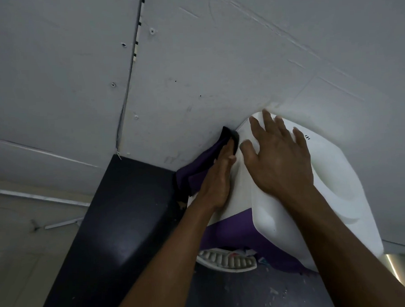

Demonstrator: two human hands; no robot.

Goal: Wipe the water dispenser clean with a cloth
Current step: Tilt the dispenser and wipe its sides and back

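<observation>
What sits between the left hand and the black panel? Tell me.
The purple cloth, against the left hand on the side toward the black panel; the head view shows it.

The cloth (197,171) lies left of the water dispenser (334,170), wall (216,60) behind both.

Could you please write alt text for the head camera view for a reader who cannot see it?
A person's left hand presses a dark purple cloth against the left side of a white plastic water dispenser, while the right hand lies spread flat on its top. A grey wall stands behind.
</observation>
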